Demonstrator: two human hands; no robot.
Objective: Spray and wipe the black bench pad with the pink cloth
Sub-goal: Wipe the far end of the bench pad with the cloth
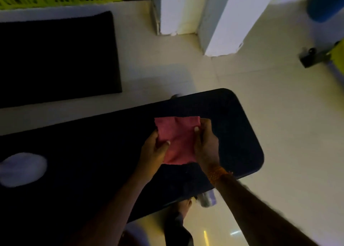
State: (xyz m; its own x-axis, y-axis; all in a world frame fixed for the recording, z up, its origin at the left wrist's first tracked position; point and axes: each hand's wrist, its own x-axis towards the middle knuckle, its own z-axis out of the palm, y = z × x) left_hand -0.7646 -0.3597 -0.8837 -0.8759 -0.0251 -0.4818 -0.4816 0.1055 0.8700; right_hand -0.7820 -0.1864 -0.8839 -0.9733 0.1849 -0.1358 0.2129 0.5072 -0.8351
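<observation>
At the far left a pale blurred patch (pixel 22 168) sits on the black bench pad (pixel 236 130); what it is cannot be told. A black floor mat (pixel 55 55) lies beyond it on the tiles. The left hand (pixel 155 150) pinches the left edge of the pink cloth (pixel 176 139), thumb on top. The right hand (pixel 206 143) pinches the right edge. The cloth is spread over the pad's right part. An orange thread band (pixel 217 173) circles the right wrist.
</observation>
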